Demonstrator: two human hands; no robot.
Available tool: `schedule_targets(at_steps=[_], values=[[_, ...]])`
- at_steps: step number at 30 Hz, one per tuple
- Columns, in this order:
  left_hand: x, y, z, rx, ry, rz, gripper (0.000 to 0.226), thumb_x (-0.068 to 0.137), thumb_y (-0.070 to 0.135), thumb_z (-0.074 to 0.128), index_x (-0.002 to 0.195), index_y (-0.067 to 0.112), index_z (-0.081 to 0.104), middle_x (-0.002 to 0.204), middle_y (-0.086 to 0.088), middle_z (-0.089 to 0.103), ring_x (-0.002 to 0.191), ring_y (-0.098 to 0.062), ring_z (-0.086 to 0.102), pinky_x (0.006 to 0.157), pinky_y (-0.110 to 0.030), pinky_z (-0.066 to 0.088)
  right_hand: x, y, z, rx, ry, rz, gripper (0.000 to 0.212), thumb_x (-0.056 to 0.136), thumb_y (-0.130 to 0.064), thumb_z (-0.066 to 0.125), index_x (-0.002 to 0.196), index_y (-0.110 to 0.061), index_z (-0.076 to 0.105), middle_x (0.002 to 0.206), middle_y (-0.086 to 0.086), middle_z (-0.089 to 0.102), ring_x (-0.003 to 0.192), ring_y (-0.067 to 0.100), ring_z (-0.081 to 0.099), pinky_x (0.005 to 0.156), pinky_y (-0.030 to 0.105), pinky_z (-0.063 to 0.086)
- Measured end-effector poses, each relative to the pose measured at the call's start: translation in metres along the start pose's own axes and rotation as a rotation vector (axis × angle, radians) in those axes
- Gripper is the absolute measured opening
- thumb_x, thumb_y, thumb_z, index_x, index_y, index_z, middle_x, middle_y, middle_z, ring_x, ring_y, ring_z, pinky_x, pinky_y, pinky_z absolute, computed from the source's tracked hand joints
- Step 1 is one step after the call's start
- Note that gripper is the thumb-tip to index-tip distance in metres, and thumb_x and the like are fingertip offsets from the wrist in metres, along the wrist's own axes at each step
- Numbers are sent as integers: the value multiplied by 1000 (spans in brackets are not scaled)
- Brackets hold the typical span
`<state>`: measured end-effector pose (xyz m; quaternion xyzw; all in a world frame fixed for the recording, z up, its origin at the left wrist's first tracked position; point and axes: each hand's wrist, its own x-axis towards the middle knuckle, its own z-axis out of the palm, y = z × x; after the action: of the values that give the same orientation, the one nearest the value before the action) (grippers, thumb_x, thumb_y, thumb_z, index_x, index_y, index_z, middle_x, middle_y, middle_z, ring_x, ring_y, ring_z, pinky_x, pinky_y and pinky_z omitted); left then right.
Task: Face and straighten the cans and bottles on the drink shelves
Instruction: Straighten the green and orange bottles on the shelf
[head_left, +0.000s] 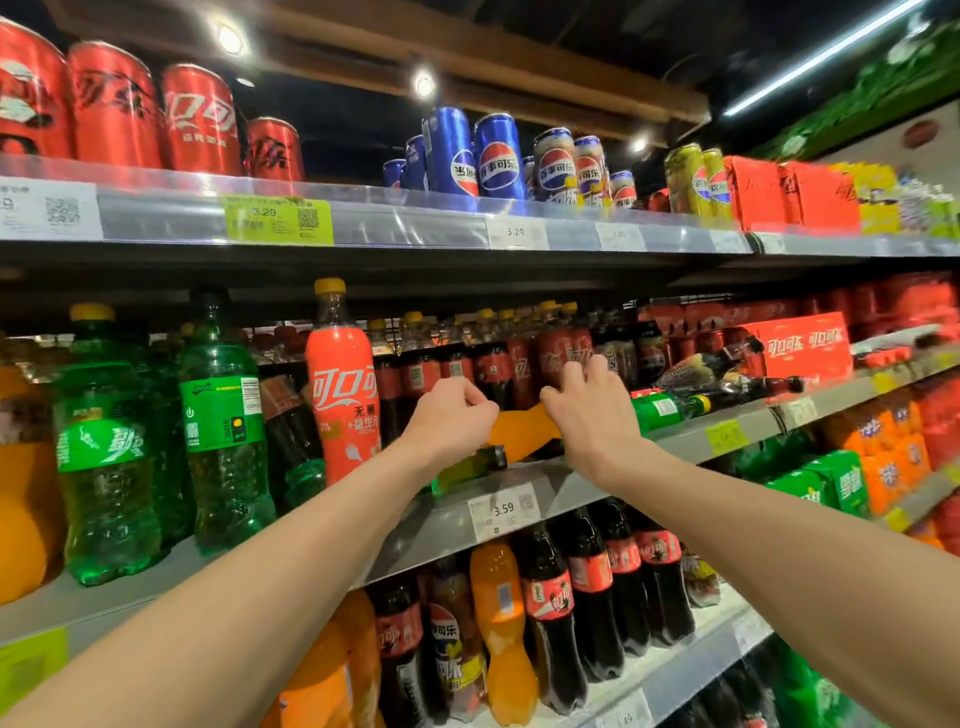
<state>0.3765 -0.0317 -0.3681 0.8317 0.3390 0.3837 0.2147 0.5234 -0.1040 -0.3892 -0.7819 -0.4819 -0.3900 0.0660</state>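
An orange soda bottle (522, 431) lies on its side at the front of the middle shelf (691, 439). My left hand (451, 415) grips its left end with curled fingers. My right hand (589, 410) curls over its right end, fingertips up against the standing cola bottles (519, 364) behind. A yellow-green bottle (465, 470) lies under my left wrist. To the right, a green bottle (660, 410) and two dark bottles (737, 387) also lie flat. A tall red cola bottle (343, 395) stands just left of my hands.
Green Sprite bottles (221, 415) stand at the left of the middle shelf. Red and blue cans (498, 156) line the top shelf. Red cartons (800, 345) sit at the right. Cola and orange bottles (592, 587) fill the shelf below, behind a 3.59 price tag (503, 510).
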Motion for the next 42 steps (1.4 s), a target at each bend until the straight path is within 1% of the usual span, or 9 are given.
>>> schedule_targets(at_steps=[4, 12, 15, 21, 25, 30, 33, 37, 42], values=[[-7, -1, 10, 75, -94, -41, 15, 95, 15, 52, 91, 9, 65, 85, -7, 65, 69, -16, 58, 64, -26, 47, -15, 17, -7, -12, -12, 77, 42, 86, -9, 70, 125, -16, 57, 128, 12, 49, 124, 36, 39, 85, 31, 40], [-10, 5, 6, -8, -75, -63, 27, 98, 39, 52, 85, 16, 56, 88, -8, 57, 79, -23, 60, 84, -37, 56, -24, 18, -15, 151, 43, 174, 47, 89, -29, 73, 128, -16, 49, 128, 15, 48, 122, 37, 41, 80, 31, 44], [-12, 12, 9, -136, -69, -77, 33, 97, 50, 53, 80, 21, 52, 91, -4, 61, 96, -29, 69, 91, -42, 57, -26, 11, -22, 294, 67, 193, 48, 90, -36, 71, 125, -15, 48, 129, 17, 47, 121, 39, 40, 76, 32, 41], [-23, 36, 15, -488, -9, 13, 20, 97, 42, 59, 109, 25, 60, 115, 0, 69, 107, -19, 67, 94, -41, 55, -43, 12, -37, 600, 29, 227, 54, 90, -50, 67, 123, -12, 48, 128, 18, 47, 120, 41, 42, 86, 40, 39], [-35, 39, 2, -523, 101, 48, 18, 96, 43, 61, 93, 25, 61, 99, 2, 74, 93, -16, 72, 87, -39, 58, -50, 9, -56, 689, 20, 197, 48, 82, -60, 66, 97, -17, 52, 110, 11, 57, 108, 38, 52, 86, 44, 40], [-62, 30, -30, -471, 53, 22, 27, 94, 43, 65, 100, 17, 60, 98, -6, 76, 79, -15, 76, 68, -28, 61, -72, -12, -93, 798, -81, 180, 37, 81, -50, 71, 72, -21, 50, 79, 1, 60, 84, 29, 64, 72, 36, 47], [-84, 30, -42, -412, 52, 16, 45, 88, 44, 72, 113, 9, 58, 93, -8, 76, 76, -17, 76, 71, -33, 63, -90, -21, -105, 877, -137, 207, 40, 81, -52, 71, 77, -16, 54, 75, -2, 55, 72, 19, 59, 58, 30, 42], [-119, 29, -60, -278, 145, 88, 56, 77, 46, 82, 114, 15, 54, 89, -6, 72, 75, -17, 72, 65, -34, 60, -100, -45, -112, 1078, -237, 180, 68, 64, -66, 73, 108, -15, 63, 94, 4, 66, 89, 25, 68, 77, 43, 60], [-148, 17, -117, -3, 273, 168, 55, 70, 50, 85, 107, 22, 55, 83, 4, 66, 73, -8, 64, 66, -27, 53, -93, -95, -133, 1300, -264, 34, 44, 79, -41, 74, 116, -20, 65, 98, 4, 71, 81, 20, 69, 65, 36, 60]])
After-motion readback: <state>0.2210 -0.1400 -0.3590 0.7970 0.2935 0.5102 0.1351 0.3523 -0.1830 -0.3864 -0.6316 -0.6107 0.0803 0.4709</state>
